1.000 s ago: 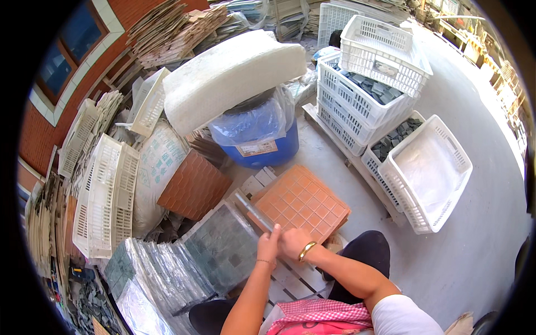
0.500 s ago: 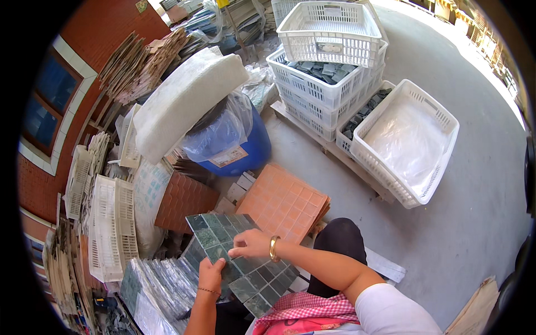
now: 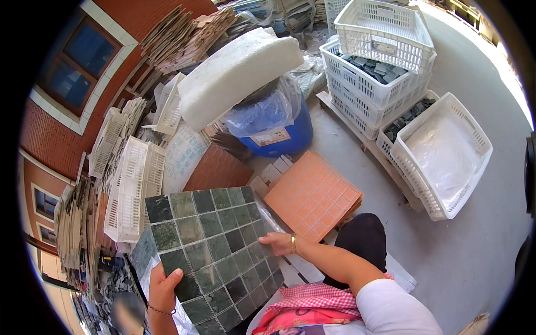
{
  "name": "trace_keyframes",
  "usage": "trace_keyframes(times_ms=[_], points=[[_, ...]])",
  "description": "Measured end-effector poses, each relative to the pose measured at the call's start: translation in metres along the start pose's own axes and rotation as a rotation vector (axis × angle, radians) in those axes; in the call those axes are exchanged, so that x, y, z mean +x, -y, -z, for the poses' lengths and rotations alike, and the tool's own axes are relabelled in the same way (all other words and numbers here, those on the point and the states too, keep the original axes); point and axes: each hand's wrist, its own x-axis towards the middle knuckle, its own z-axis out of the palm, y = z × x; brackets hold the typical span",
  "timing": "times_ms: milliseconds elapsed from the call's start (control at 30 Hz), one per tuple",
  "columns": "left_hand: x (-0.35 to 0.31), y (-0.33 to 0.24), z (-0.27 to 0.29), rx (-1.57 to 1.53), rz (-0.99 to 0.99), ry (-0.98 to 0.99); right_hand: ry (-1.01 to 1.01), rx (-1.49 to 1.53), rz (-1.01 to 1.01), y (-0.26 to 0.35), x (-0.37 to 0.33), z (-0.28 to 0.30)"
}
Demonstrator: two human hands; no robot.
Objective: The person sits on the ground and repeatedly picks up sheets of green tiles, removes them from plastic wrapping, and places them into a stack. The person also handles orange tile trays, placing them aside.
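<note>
A sheet of dark green square mosaic tiles (image 3: 215, 237) is tilted up before me, its tiled face toward me. My left hand (image 3: 163, 287) grips its left edge, thumb on the face and fingers hidden behind. At the opposite edge my right hand (image 3: 279, 244) holds the sheet, the thumb side showing and the other fingers partly out of sight. Behind the sheet, wrapped tile sheets show only in part. Beyond my right hand lies a stack of orange grid-patterned moulds (image 3: 312, 195).
A blue barrel (image 3: 298, 131) lined with plastic stands ahead, a white foam block (image 3: 234, 75) on top. White crates (image 3: 357, 89) holding dark tile pieces are stacked on a pallet at right. A tilted crate (image 3: 446, 159) contains clear plastic. More crates (image 3: 131, 190) stand left.
The tile sheet has swung to the left and turned its face more toward me. My right hand has moved from the sheet's face to its right edge. The view has shifted left.
</note>
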Motion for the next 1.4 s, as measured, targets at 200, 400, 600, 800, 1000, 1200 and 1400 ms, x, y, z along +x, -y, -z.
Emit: trace_keyframes(times_ms=[200, 400, 600, 800, 1000, 1200, 1400], points=[[0.026, 0.121, 0.049, -0.025, 0.175, -0.081, -0.330, -0.215, -0.075, 0.020, -0.007, -0.012], [0.059, 0.279, 0.028, -0.097, 0.428, -0.119, -0.712, -0.700, -0.125, -0.020, -0.004, 0.056], [0.073, 0.339, 0.001, -0.151, 0.559, -0.201, -0.961, -1.310, -0.230, 0.004, 0.020, 0.021], [0.132, 0.430, 0.023, -0.054, 0.505, -0.362, -0.928, -1.295, -0.286, 0.032, 0.104, 0.010], [0.173, 0.465, 0.042, -0.008, 0.507, -0.424, -0.942, -1.322, -0.187, 0.029, 0.165, 0.067], [0.195, 0.472, 0.050, 0.048, 0.531, -0.392, -0.942, -1.306, -0.111, 0.022, 0.174, 0.120], [0.214, 0.497, 0.051, 0.015, 0.463, -0.406, -1.003, -1.286, -0.144, 0.023, 0.179, 0.149]])
